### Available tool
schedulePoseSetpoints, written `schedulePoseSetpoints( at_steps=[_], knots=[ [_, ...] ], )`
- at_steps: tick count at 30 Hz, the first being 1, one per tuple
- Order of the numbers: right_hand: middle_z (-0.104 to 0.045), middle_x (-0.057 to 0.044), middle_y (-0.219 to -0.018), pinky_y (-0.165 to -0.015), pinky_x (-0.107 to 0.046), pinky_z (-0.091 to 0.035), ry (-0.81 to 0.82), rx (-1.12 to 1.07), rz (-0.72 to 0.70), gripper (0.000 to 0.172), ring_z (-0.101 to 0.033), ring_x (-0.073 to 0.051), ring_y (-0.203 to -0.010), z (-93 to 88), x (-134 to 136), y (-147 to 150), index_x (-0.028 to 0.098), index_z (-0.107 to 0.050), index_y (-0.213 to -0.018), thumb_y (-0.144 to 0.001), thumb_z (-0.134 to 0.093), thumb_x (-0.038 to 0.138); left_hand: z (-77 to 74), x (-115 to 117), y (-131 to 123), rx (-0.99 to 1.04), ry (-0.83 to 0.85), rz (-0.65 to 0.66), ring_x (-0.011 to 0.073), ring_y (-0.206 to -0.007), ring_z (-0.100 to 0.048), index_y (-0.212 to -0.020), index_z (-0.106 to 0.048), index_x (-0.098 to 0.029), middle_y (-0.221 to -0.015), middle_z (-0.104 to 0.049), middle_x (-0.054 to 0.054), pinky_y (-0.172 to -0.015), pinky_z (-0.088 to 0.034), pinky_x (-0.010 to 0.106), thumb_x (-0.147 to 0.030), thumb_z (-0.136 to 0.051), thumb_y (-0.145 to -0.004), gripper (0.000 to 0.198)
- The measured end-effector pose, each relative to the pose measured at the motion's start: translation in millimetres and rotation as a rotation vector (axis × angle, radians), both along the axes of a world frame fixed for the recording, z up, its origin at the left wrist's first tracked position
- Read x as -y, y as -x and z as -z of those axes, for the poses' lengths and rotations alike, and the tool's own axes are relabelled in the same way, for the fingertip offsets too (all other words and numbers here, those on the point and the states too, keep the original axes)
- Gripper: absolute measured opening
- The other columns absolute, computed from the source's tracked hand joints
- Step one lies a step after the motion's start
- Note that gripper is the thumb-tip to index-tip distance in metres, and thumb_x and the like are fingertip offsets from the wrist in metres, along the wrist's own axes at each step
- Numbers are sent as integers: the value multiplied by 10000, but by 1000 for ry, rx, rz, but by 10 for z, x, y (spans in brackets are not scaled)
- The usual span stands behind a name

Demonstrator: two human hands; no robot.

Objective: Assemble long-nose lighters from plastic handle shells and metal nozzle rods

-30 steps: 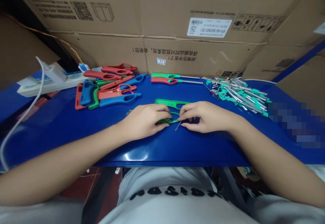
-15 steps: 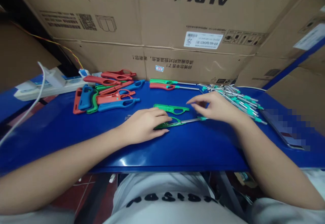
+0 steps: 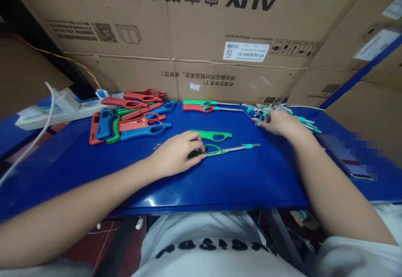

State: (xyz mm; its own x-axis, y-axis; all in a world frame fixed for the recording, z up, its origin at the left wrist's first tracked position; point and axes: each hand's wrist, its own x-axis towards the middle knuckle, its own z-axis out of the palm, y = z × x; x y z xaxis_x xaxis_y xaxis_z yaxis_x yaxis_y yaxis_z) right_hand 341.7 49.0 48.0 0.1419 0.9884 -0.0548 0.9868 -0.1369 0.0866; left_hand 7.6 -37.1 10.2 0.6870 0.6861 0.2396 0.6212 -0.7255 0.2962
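My left hand (image 3: 180,151) rests on the blue table, its fingers closed on the handle end of an open green lighter shell (image 3: 214,151). A metal tube with a teal collar (image 3: 247,146) lies in that shell and points right. Just behind lies another green half shell (image 3: 220,136), partly covered by my fingers. My right hand (image 3: 279,123) is at the near left side of a pile of metal lighter tubes with teal parts (image 3: 306,121). Its fingertips are pinched together among thin wires; what they hold is hidden.
Red, blue and green lighter shells (image 3: 146,132) are heaped at the left, beside a white power strip (image 3: 47,116). Two lighters with tubes, one green (image 3: 199,102) and one red (image 3: 197,108), lie at the back. A phone (image 3: 345,155) is at the right. Cardboard (image 3: 194,30) stands behind.
My right hand has moved away from the green shell's tube, back and right to the pile of tubes. My left hand has stayed on the green shell.
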Motion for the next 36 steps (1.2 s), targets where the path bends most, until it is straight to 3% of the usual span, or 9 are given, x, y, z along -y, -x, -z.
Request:
schedulePoseSetpoints(
  at_steps=[4,6,9,12,14,16,20,26,36],
  knots=[
    [-723,-158,-971,-653,-357,-465,-125,-31,-24,170,-682,-319,-885,19,-9,-24,190,-680,-813,-806,-689,359,16,-7,-1,39,26,-10,210,-1005,-624,-1009,-689,-209,-1085,-606,63,-891,-516,335,-303,-584,-971,145],
    [-720,-151,-987,-667,-347,-459,-215,-81,-103,163,-675,-306,-886,10,12,-9,188,-672,-844,-805,-687,346,18,-8,-2,48,30,-13,210,-1003,-624,-1002,-684,-208,-1092,-601,63,-888,-517,336,-292,-580,-970,137],
    [-716,-101,-850,-668,-326,-447,-275,-281,-285,178,-658,-257,-783,11,83,104,193,-656,-899,-850,-646,364,29,-11,-4,54,46,-10,214,-1012,-618,-1015,-681,-213,-1085,-601,59,-912,-515,349,-296,-588,-962,135],
    [-702,-56,-791,-651,-295,-432,-194,-484,-536,222,-629,-204,-696,59,193,306,193,-643,-972,-899,-613,400,49,-12,-15,79,65,-2,221,-1037,-608,-1050,-674,-215,-1085,-605,60,-938,-509,360,-292,-593,-958,144],
    [-710,-54,-864,-662,-280,-412,-132,-496,-764,228,-619,-186,-730,113,271,450,195,-653,-954,-907,-630,416,64,-13,-27,98,67,-7,227,-1048,-601,-1063,-670,-212,-1084,-609,63,-948,-504,370,-283,-593,-957,149],
    [-703,-46,-846,-646,-267,-380,-112,-491,-876,243,-595,-168,-713,168,338,570,192,-653,-886,-911,-650,434,79,-16,-42,105,61,-13,236,-1053,-593,-1066,-672,-208,-1078,-611,69,-956,-499,386,-278,-600,-953,151],
    [-667,-22,-743,-608,-257,-335,-117,-497,-956,274,-552,-142,-650,247,414,696,186,-645,-778,-911,-682,421,100,-16,-69,121,55,-3,243,-1049,-578,-1046,-680,-201,-1075,-604,75,-976,-482,414,-254,-602,-950,134],
    [-691,-61,-931,-691,-265,-404,-103,-497,-1054,196,-614,-158,-774,280,416,691,182,-711,-957,-990,-565,308,97,3,-81,163,52,-3,230,-1034,-576,-999,-665,-198,-1062,-611,66,-968,-482,400,-216,-595,-946,90],
    [-697,-82,-967,-733,-290,-467,-40,-540,-1106,186,-639,-180,-817,252,449,718,176,-725,-993,-978,-552,244,39,16,-80,197,67,3,219,-983,-598,-937,-673,-193,-1011,-625,65,-933,-499,382,-275,-582,-956,124]
  ],
)
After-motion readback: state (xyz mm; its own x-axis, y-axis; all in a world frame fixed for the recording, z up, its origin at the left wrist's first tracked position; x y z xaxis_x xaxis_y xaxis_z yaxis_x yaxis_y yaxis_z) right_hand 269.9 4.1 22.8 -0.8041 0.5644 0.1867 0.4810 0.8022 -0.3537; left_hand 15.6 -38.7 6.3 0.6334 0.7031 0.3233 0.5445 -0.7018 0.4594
